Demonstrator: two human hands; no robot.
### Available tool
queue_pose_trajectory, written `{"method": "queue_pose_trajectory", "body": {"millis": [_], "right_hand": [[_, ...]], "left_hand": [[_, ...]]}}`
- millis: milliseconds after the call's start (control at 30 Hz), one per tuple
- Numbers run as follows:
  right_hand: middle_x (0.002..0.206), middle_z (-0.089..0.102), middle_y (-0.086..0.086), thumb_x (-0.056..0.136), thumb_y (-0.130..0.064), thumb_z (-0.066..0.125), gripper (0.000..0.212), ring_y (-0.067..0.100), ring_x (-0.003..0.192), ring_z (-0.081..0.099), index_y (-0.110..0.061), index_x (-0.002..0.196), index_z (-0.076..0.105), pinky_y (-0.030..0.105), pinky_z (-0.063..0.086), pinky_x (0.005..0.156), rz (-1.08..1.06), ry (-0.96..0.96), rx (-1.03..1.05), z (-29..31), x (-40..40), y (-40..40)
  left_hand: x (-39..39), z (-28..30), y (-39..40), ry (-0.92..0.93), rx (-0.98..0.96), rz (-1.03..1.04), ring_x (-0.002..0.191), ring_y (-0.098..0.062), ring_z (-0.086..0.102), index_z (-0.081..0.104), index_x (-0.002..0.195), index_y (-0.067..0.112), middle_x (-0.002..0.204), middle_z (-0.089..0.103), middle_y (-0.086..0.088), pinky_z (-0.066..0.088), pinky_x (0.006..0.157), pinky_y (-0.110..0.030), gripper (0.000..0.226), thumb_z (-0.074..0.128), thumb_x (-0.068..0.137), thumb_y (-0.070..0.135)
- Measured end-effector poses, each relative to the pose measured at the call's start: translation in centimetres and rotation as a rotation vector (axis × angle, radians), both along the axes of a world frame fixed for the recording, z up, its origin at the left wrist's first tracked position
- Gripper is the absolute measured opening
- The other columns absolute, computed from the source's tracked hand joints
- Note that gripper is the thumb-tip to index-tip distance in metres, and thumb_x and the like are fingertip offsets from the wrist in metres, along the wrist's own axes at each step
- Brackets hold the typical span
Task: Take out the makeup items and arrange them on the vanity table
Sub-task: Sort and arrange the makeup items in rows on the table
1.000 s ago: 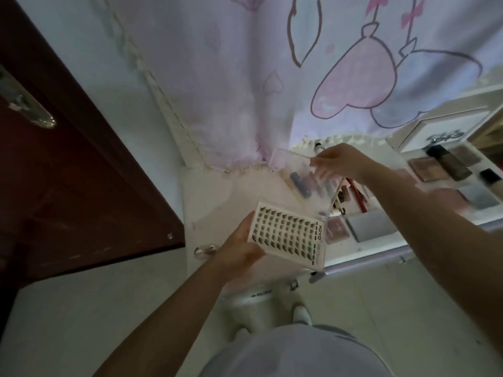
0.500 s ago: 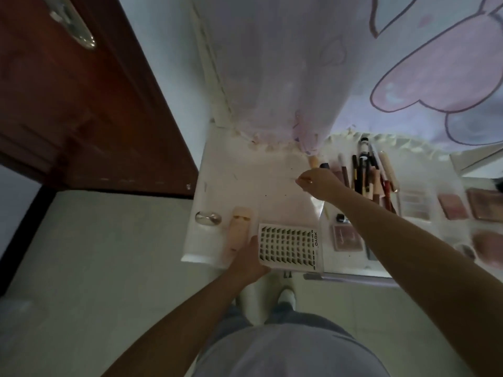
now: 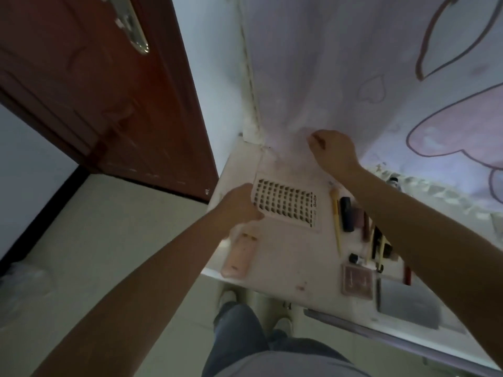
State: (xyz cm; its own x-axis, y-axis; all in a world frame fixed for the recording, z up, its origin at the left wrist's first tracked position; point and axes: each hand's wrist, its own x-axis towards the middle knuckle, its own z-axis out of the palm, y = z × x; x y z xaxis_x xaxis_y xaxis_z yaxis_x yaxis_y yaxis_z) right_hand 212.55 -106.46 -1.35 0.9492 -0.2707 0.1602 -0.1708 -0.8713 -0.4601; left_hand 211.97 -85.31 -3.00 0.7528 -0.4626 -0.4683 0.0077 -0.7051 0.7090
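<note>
On the vanity table (image 3: 283, 257), toward its far left corner, my left hand (image 3: 236, 210) grips the lash tray (image 3: 288, 207) by its left edge, thumb curled over the rim; the white card of dark lash clusters lies flat or nearly flat on the top, its printed strip at three o'clock. My left forearm runs in from seven o'clock. My right hand (image 3: 331, 151) is up at twelve o'clock from the tray, fingers curled in a loose fist against the curtain (image 3: 340, 77); something clear and filmy seems pinched there, but I cannot tell for sure what, if anything, it holds. That arm crosses in from four o'clock, passing over the laid-out makeup.

At six o'clock from my left hand a pink case (image 3: 239, 255) lies near the table's front edge. At three o'clock from the tray sit a yellow pencil (image 3: 336, 221) and a dark tube (image 3: 346, 214) side by side, with more sticks beyond them partly under my arm. At five o'clock a small brown compact (image 3: 357, 282) rests just beside a grey palette (image 3: 408, 304).

The tabletop is pale and smudged. The curtain, white with pink cartoon outlines, hangs down to its back edge. At ten o'clock stands a dark red door (image 3: 89, 83) with a metal handle (image 3: 133, 28); pale floor tiles lie below.
</note>
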Motion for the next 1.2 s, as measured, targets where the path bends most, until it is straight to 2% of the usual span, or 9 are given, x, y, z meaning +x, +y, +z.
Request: {"method": "queue_pose_trajectory", "body": {"millis": [100, 200, 333, 500, 633, 800, 900, 1067, 1200], "right_hand": [[0.088, 0.064, 0.019, 0.095, -0.024, 0.04, 0.033, 0.032, 0.085, 0.058, 0.0, 0.087, 0.061, 0.035, 0.04, 0.076, 0.002, -0.077, -0.023, 1.4, 3.2, 0.9], [0.088, 0.063, 0.021, 0.095, -0.023, 0.04, 0.033, 0.033, 0.085, 0.058, 0.001, 0.087, 0.061, 0.034, 0.04, 0.074, -0.003, -0.025, -0.01, 1.0, 5.6, 2.0], [0.097, 0.065, 0.022, 0.095, -0.021, 0.041, 0.032, 0.036, 0.092, 0.058, 0.001, 0.093, 0.063, 0.04, 0.042, 0.081, -0.017, 0.14, 0.017, -2.3, 7.8, 3.7], [0.106, 0.062, 0.022, 0.096, -0.025, 0.038, 0.035, 0.035, 0.102, 0.055, -0.002, 0.099, 0.064, 0.039, 0.042, 0.087, -0.064, 0.325, -0.006, -6.3, 10.0, 5.0], [0.114, 0.058, 0.022, 0.096, -0.023, 0.035, 0.035, 0.033, 0.109, 0.052, -0.001, 0.105, 0.061, 0.041, 0.042, 0.09, -0.083, 0.407, -0.093, -7.8, 11.5, 4.7], [0.138, 0.04, 0.016, 0.095, -0.021, 0.035, 0.045, 0.026, 0.129, 0.037, 0.0, 0.135, 0.031, 0.05, 0.011, 0.112, -0.04, 0.559, -0.283, -9.3, 11.5, 5.2], [0.147, 0.028, 0.013, 0.095, -0.019, 0.035, 0.051, 0.027, 0.136, 0.027, -0.003, 0.141, 0.019, 0.052, 0.01, 0.112, 0.029, 0.581, -0.256, -9.3, 10.3, 5.6], [0.141, 0.041, 0.014, 0.092, -0.014, 0.042, 0.044, 0.027, 0.132, 0.035, -0.005, 0.135, 0.037, 0.045, 0.024, 0.11, 0.01, 0.416, -0.11, -8.3, 3.8, 4.3], [0.116, 0.06, 0.025, 0.086, -0.006, 0.052, 0.031, 0.038, 0.112, 0.054, 0.006, 0.114, 0.057, 0.044, 0.038, 0.097, -0.144, 0.253, -0.042, -7.6, -4.4, 1.4]], "left_hand": [[4.1, 0.5, 0.2, 0.014, 0.05, 0.038, 0.09, -0.027, 0.058, 0.041, 0.121, 0.003, 0.106, 0.057, -0.018, 0.049, 0.075, -0.037, 0.055, 0.07, 0.074, 0.0], [6.6, -0.6, 1.1, 0.018, 0.256, -0.095, 0.075, -0.021, 0.055, 0.045, 0.093, 0.008, 0.083, 0.054, -0.008, 0.046, 0.059, -0.03, 0.033, 0.072, 0.073, 0.004], [8.5, -3.4, 3.0, 0.029, 0.395, -0.253, 0.094, -0.023, 0.057, 0.05, 0.105, 0.0, 0.106, 0.056, -0.015, 0.046, 0.071, -0.031, 0.041, 0.074, 0.074, 0.012], [10.0, -6.9, 4.4, 0.043, 0.45, -0.349, 0.109, -0.026, 0.051, 0.046, 0.108, 0.0, 0.113, 0.053, -0.015, 0.041, 0.083, -0.03, 0.046, 0.072, 0.076, 0.02], [10.3, -8.3, 4.8, -0.034, 0.461, -0.389, 0.104, -0.03, 0.054, 0.043, 0.112, 0.0, 0.117, 0.054, -0.018, 0.042, 0.075, -0.032, 0.05, 0.072, 0.076, 0.02], [10.5, -9.0, 5.5, -0.11, 0.476, -0.448, 0.103, -0.029, 0.056, 0.042, 0.114, 0.002, 0.115, 0.055, -0.017, 0.04, 0.07, -0.028, 0.048, 0.067, 0.08, 0.027], [10.7, -8.3, 5.6, -0.122, 0.495, -0.489, 0.103, -0.029, 0.055, 0.043, 0.114, 0.002, 0.116, 0.055, -0.018, 0.037, 0.068, -0.028, 0.044, 0.062, 0.084, 0.027], [10.7, -4.6, 4.1, -0.32, 0.454, -0.5, 0.11, -0.032, 0.05, 0.044, 0.12, 0.002, 0.121, 0.048, -0.02, 0.042, 0.082, -0.034, 0.039, 0.05, 0.091, 0.028], [8.4, -1.7, 0.0, -0.487, 0.346, -0.598, 0.115, -0.033, 0.044, 0.045, 0.124, 0.004, 0.126, 0.045, -0.018, 0.04, 0.091, -0.038, 0.038, 0.047, 0.092, 0.024]]}}
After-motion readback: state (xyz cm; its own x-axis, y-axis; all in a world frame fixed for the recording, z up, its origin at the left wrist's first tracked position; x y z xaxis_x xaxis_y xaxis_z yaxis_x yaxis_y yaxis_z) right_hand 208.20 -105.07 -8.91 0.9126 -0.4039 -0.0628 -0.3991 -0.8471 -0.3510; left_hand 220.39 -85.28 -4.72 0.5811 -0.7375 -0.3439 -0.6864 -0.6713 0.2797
